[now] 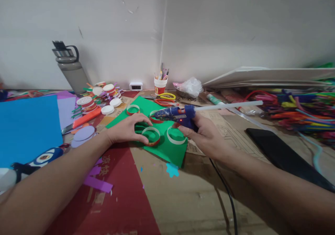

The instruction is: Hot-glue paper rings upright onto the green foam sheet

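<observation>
A green sheet (171, 154) lies at the centre, with several paper rings standing on edge on it, white inside and red-patterned outside. My left hand (128, 128) curves around the left side of the front paper ring (154, 143), thumb at its near edge and fingers at its far side. In my right hand (209, 135) is a blue hot glue gun (180, 113), a red light glowing on its side. Its nozzle points left, above the rear ring. A long white glue stick (230, 105) sticks out of its back. The right ring (176, 141) stands beside my right fingers.
Left are a blue sheet (28, 123), a red cutter (86, 117), purple discs (83, 135) and a grey bottle (72, 71). Scissors (167, 96) and a pencil cup (160, 85) stand behind. A black phone (282, 154) lies right; a black cable (227, 189) runs toward me.
</observation>
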A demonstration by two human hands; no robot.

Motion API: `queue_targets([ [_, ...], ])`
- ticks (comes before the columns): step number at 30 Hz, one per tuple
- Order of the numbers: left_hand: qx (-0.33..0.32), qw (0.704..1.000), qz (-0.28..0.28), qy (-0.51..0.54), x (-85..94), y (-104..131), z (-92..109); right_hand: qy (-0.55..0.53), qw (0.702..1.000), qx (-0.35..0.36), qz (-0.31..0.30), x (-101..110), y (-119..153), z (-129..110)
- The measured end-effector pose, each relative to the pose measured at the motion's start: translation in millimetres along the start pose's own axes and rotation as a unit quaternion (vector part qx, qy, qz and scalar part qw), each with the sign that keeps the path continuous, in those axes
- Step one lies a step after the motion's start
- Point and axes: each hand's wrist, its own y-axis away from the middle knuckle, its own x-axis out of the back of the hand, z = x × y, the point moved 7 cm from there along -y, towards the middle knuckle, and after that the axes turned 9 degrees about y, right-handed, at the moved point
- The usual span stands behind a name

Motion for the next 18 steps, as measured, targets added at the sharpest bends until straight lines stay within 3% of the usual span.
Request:
queue_targets([
  [10,0.021,0.999,0.020,-0.017,-1.3,1.1,-9.2,0.152,0.985,0.035,-0.068,-11.0,3.8,-5.1],
  [18,0.008,1.000,0.004,0.007,-3.2,-0.4,-6.5,0.222,0.967,0.045,-0.117,-19.1,8.5,-12.8],
])
